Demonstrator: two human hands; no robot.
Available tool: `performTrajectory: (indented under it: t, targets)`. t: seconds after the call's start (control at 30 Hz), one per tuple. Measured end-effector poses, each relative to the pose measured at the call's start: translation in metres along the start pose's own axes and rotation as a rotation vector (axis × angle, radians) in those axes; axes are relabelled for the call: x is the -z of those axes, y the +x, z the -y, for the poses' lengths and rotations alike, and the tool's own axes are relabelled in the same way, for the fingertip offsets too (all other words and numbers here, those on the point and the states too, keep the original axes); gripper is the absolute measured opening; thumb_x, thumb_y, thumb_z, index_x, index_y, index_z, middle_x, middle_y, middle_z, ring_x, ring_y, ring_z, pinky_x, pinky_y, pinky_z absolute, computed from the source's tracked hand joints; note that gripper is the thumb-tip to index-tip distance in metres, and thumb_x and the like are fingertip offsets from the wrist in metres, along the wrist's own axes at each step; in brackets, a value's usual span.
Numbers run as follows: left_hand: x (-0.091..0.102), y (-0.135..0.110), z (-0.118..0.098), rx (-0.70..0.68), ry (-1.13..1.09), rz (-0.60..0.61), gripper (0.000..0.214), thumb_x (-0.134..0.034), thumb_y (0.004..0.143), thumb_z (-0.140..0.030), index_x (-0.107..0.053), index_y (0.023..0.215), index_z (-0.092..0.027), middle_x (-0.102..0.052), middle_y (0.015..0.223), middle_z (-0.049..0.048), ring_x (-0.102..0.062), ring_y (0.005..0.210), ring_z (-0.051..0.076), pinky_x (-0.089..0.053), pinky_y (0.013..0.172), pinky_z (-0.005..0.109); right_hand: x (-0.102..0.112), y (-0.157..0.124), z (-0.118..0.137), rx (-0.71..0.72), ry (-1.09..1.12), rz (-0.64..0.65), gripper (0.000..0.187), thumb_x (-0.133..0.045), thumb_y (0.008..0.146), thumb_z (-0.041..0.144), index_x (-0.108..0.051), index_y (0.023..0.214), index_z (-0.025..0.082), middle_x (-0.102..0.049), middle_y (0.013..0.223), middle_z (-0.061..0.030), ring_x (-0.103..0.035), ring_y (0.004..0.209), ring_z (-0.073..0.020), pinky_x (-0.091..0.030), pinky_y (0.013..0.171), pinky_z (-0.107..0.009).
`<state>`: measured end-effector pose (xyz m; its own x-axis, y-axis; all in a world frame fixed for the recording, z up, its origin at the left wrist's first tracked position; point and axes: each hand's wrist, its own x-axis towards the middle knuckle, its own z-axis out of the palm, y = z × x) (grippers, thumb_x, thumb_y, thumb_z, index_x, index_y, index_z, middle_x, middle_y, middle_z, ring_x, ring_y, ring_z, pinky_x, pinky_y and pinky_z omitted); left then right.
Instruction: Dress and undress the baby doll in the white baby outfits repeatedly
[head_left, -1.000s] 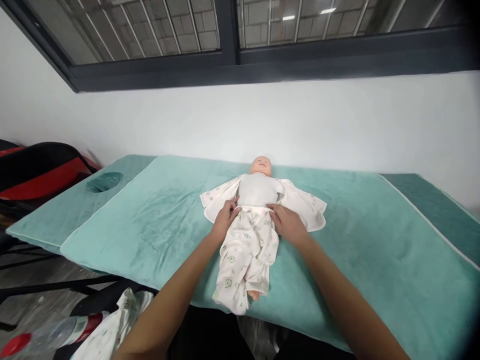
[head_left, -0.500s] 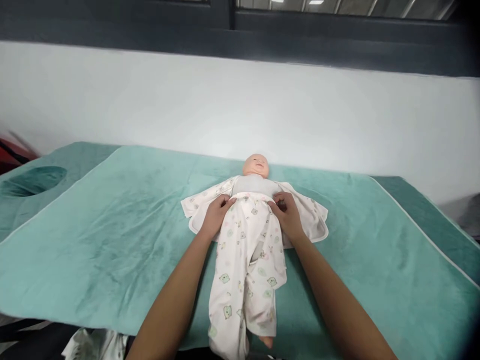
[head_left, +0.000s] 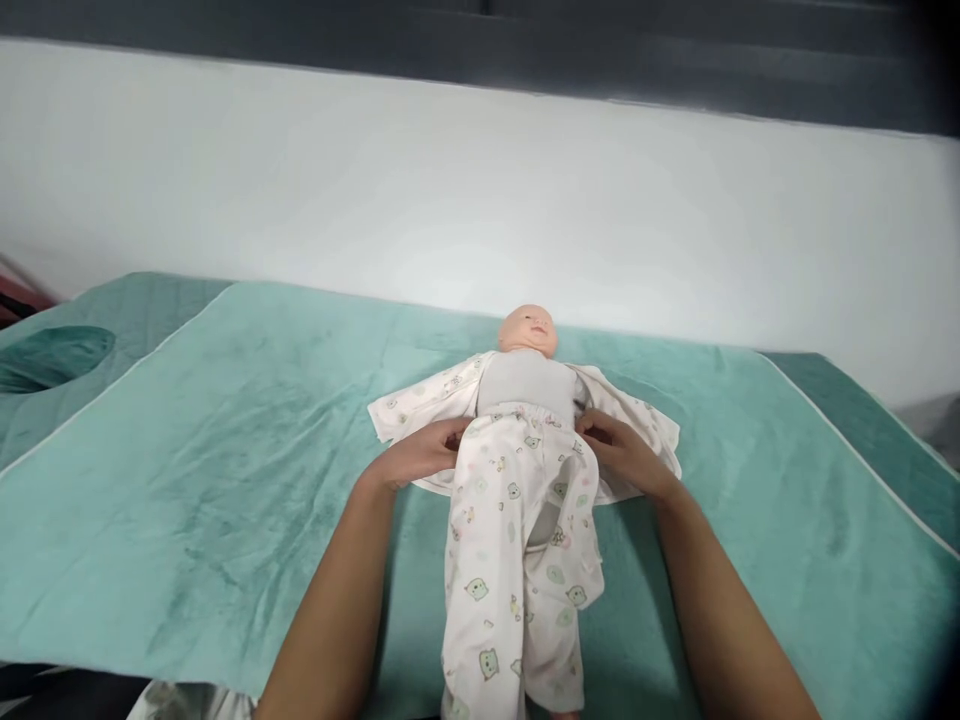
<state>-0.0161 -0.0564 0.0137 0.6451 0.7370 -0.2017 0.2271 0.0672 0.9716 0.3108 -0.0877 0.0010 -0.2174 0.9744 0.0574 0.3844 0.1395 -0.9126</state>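
Left hand (head_left: 420,455) and right hand (head_left: 628,457) curled beside the trousers (head_left: 484,560), grip unclear to me; keeping the waistband (head_left: 525,411) level seemed best.

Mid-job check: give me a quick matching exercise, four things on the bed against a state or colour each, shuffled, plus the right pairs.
1. Doll
2. Trousers
3. Jacket
4. Sheet

A. Green
B. Open at the front
C. Worn below the waist
D. Lying face up

Pairs: 1-D, 2-C, 3-B, 4-A
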Motion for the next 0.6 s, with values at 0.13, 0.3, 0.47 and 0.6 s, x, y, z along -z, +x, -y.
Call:
performTrajectory:
  t: [0.13,0.3,0.47,0.6]
  targets:
    - [-0.001,0.001,-0.002,-0.026,-0.038,0.000,0.038,-0.072,0.067,-0.026,-0.072,0.105,-0.020,-0.074,0.099,0.0054,-0.068,0.096,0.025,-0.053,0.081,0.033,0.010,-0.005,0.000,-0.081,0.186,0.200,0.028,-0.068,0.084,0.047,-0.065,0.089,0.019,-0.061,0.090,-0.0032,-0.054,0.083,-0.0175,-0.044,0.074,-0.029]
    - [-0.002,0.003,0.002,-0.047,-0.019,-0.087,0.023,-0.077,0.063,-0.027,-0.073,0.084,-0.018,-0.072,0.078,0.0055,-0.068,0.085,0.026,-0.054,0.069,0.033,0.009,-0.007,-0.007,-0.135,0.367,0.289,0.031,-0.080,0.073,0.041,-0.066,0.088,0.018,-0.065,0.090,-0.0043,-0.059,0.084,-0.0191,-0.047,0.076,-0.032]
    - [-0.006,0.007,0.010,-0.074,-0.040,-0.172,0.018,-0.075,0.062,-0.025,-0.068,0.076,-0.016,-0.067,0.071,0.0039,-0.065,0.078,0.023,-0.050,0.066,0.031,0.002,-0.002,-0.012,-0.044,0.307,0.148,0.028,-0.079,0.072,0.041,-0.066,0.080,0.019,-0.063,0.082,-0.0020,-0.056,0.077,-0.0171,-0.045,0.072,-0.030]
    - [-0.010,0.009,0.011,-0.103,-0.126,-0.223,0.018,-0.070,0.065,-0.024,-0.063,0.080,-0.017,-0.064,0.077,0.0023,-0.061,0.076,0.018,-0.047,0.067,0.027,-0.004,0.001,-0.014,0.009,0.250,-0.030,0.026,-0.073,0.078,0.041,-0.060,0.075,0.019,-0.057,0.075,0.0005,-0.050,0.070,-0.0144,-0.041,0.065,-0.027]
